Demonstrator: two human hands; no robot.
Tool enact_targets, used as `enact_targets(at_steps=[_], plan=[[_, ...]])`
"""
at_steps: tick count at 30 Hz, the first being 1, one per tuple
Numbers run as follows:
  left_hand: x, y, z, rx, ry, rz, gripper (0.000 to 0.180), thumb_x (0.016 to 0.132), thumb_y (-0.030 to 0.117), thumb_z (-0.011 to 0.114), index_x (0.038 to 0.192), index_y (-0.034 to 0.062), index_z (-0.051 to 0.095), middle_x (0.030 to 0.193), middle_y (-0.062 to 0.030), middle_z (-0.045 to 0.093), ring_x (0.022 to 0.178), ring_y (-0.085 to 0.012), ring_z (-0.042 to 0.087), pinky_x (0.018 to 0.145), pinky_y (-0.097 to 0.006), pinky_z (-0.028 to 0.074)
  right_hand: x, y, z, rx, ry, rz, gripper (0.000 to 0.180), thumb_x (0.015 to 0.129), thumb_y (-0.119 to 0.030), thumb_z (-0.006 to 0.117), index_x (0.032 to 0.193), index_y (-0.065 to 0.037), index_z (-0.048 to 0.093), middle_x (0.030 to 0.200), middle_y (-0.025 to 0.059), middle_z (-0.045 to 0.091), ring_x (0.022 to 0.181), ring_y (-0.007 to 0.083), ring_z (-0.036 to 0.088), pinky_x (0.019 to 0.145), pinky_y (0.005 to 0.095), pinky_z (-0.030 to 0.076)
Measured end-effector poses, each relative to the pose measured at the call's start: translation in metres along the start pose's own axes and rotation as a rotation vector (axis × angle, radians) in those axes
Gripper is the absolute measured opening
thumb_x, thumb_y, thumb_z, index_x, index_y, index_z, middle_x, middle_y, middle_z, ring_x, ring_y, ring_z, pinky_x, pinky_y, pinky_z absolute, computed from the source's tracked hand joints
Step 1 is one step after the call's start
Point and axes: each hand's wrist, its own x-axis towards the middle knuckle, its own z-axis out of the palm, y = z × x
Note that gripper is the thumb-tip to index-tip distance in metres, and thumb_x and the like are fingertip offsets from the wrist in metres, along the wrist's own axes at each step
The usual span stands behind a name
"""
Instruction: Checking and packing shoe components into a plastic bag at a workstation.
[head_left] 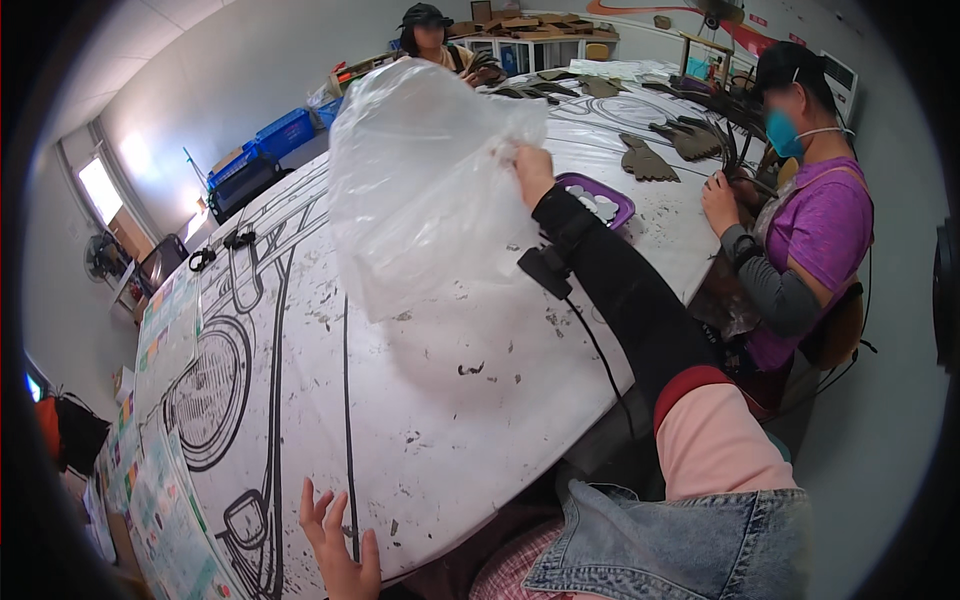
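My right hand [532,172] is raised over the table and pinches the edge of a large, clear plastic bag [425,190]. The bag hangs puffed out and crumpled to the left of that hand; I cannot make out anything inside it. Low in the head view, my left hand [342,545] is held palm up with its fingers spread, holding nothing, by the table's near edge. Just beyond my right wrist, a purple tray [628,208] with white round pieces rests on the white table cover [450,420], which is printed with black line drawings.
Dark scraps [470,370] litter the cover. At right, a masked person in a purple shirt [828,208] handles dark pieces; flat dark cutouts [648,160] lie nearby. Another person [428,35] is at the far end. Blue crates [286,133] stand beyond the left edge.
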Motion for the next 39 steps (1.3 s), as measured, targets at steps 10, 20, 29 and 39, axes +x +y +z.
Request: enact_targets(at_steps=[10,20,29,39], plan=[[0.103,0.063,0.017,0.002,-0.124,0.274,0.069,0.07,-0.005,0.066,0.133,0.0078,0.042,0.148,-0.022,0.015,0.129,-0.0404,0.034,0.102,-0.046,0.036,-0.034,-0.018,0.034,0.832,-0.098,0.404,0.015,0.085,-0.001,0.045,0.089,0.001,0.06,0.085,0.0097,0.061,0.075,0.0186,0.062,0.061,0.0293,0.048],[0.156,0.04,0.044,0.476,-0.084,0.301,0.106,0.058,0.007,0.079,0.147,0.0131,0.021,0.151,-0.0201,0.01,0.139,-0.04,0.014,0.11,-0.052,0.017,-0.175,-0.08,0.013,0.414,-1.238,0.292,0.042,0.088,-0.037,0.059,0.104,0.001,0.066,0.094,0.0083,0.069,0.085,0.013,0.06,0.075,0.0268,0.049],[0.18,0.021,0.086,0.205,-0.118,0.273,0.05,0.079,0.008,0.062,0.128,0.0055,0.048,0.136,-0.0243,0.038,0.121,-0.0404,0.041,0.098,-0.047,0.036,-0.195,-0.104,-0.029,0.519,-1.425,0.304,0.04,0.093,-0.034,0.05,0.106,0.002,0.063,0.098,0.0099,0.066,0.084,0.0154,0.064,0.076,0.0264,0.051],[0.196,0.019,0.108,-0.684,-0.318,0.061,0.028,0.093,0.017,0.043,0.114,0.0005,0.053,0.098,-0.0124,0.06,0.088,-0.0223,0.055,0.08,-0.034,0.045,-0.201,-0.11,-0.07,0.029,-0.673,-0.495,0.059,0.067,-0.022,0.081,0.111,0.0,0.049,0.095,0.0128,0.059,0.086,0.0272,0.06,0.074,0.0359,0.047]])
